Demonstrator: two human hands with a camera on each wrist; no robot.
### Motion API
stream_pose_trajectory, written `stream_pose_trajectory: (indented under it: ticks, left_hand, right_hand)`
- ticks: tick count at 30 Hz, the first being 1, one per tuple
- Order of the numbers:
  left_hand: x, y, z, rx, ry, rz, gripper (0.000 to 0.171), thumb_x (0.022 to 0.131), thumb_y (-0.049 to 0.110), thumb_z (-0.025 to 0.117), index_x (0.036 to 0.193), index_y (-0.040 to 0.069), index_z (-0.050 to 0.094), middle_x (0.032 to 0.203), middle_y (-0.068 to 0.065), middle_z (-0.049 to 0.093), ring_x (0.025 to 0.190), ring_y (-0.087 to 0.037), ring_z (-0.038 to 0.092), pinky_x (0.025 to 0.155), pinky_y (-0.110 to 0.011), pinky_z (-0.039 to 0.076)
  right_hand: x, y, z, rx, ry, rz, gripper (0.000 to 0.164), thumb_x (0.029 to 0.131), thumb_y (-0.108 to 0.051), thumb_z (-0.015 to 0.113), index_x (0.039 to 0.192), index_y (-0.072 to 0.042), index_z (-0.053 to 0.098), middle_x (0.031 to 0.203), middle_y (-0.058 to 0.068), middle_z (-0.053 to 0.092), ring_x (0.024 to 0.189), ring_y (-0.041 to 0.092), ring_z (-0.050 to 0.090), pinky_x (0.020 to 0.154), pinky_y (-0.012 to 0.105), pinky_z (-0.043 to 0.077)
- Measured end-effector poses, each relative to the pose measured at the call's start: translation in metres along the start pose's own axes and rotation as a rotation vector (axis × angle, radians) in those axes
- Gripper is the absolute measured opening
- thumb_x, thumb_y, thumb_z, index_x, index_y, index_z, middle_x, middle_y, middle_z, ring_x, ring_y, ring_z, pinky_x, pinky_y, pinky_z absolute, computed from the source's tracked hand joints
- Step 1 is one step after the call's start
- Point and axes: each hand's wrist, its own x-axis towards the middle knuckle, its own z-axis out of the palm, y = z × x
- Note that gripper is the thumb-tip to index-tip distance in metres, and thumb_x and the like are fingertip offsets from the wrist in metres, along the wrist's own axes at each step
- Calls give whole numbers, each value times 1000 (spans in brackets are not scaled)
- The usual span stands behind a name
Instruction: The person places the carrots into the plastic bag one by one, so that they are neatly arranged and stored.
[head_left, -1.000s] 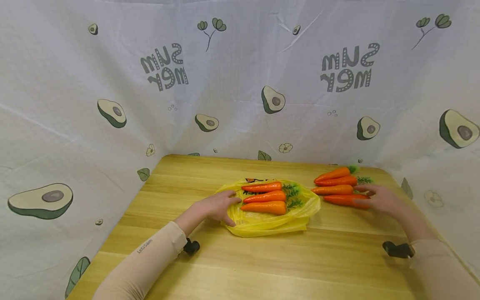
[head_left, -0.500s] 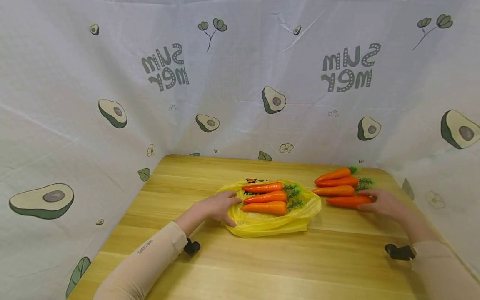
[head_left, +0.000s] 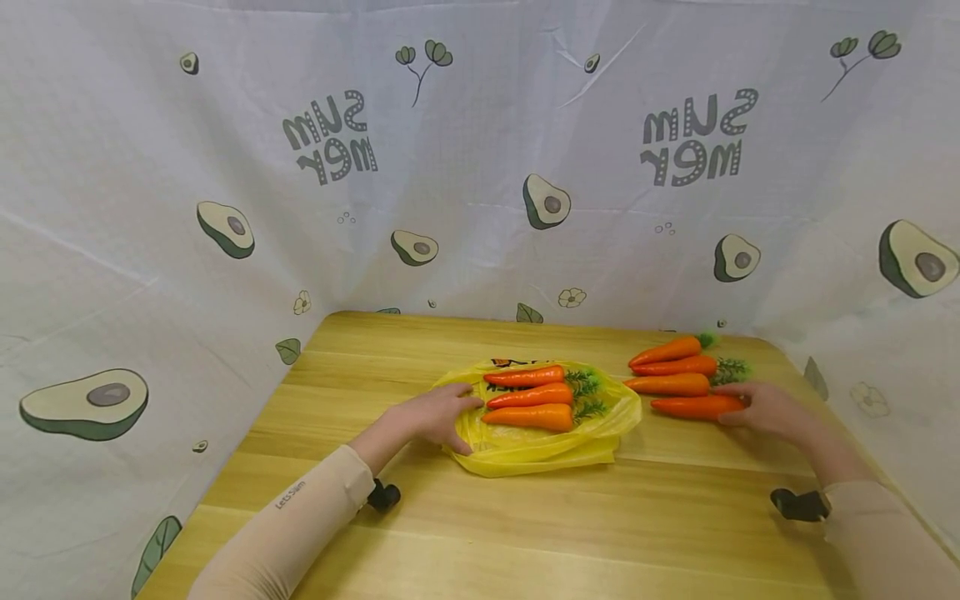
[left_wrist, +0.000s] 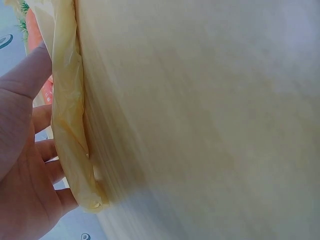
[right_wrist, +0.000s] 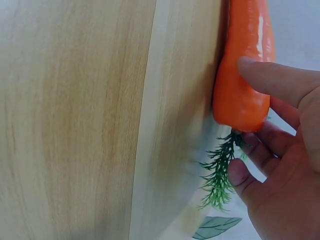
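Note:
A yellow plastic bag (head_left: 525, 458) lies spread on the table with three orange carrots (head_left: 528, 417) on it, their green tops pointing right. My left hand (head_left: 438, 414) rests at the bag's left edge, thumb and fingers spread apart. In the left wrist view, the fingertips of the left hand (left_wrist: 30, 165) reach behind the bag's rolled edge (left_wrist: 70, 115). Over on the right, my right hand (head_left: 768, 410) pinches the thick end of the nearest carrot (head_left: 693, 407). The right wrist view has the thumb on that carrot (right_wrist: 242, 100), other fingers beyond it near its leafy top (right_wrist: 220, 170).
Behind the held carrot, three more carrots (head_left: 667, 383) lie in a stack-like row. The wooden table (head_left: 525, 542) ends at a white curtain (head_left: 465, 150) printed with avocados, which rises at the back and both sides.
My right hand has shifted slightly right and toward me, onto the nearest carrot's thick end, and that carrot now lies a little apart from the others. The left hand and bag stay put.

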Motion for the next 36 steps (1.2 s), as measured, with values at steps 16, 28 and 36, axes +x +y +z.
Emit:
stream_pose_trajectory:
  ticks: [16, 28, 36]
  left_hand:
    - [-3, 2, -2, 5, 5, 14, 89, 81, 54, 80, 155, 21, 43, 165, -12, 28, 151, -30, 29, 122, -44, 30]
    - [-3, -1, 1, 13, 5, 10, 89, 81, 56, 79, 154, 22, 43, 164, -11, 29, 150, -30, 31, 120, -45, 32]
    - [-1, -1, 2, 18, 12, 20, 89, 80, 58, 79, 154, 23, 43, 164, -10, 29, 150, -30, 32, 120, -45, 32]
  right_hand:
    - [0, 1, 0, -15, -22, -11, 58, 84, -28, 80, 126, 9, 64, 111, 35, 65, 98, 44, 61, 90, 69, 45]
    - [-2, 0, 4, -40, -9, -66, 48, 86, -27, 80, 120, 4, 69, 114, 31, 68, 102, 44, 64, 90, 66, 48]
    - [-6, 0, 1, -49, -10, -59, 48, 84, -26, 81, 119, 4, 69, 114, 32, 67, 102, 45, 63, 90, 68, 47]
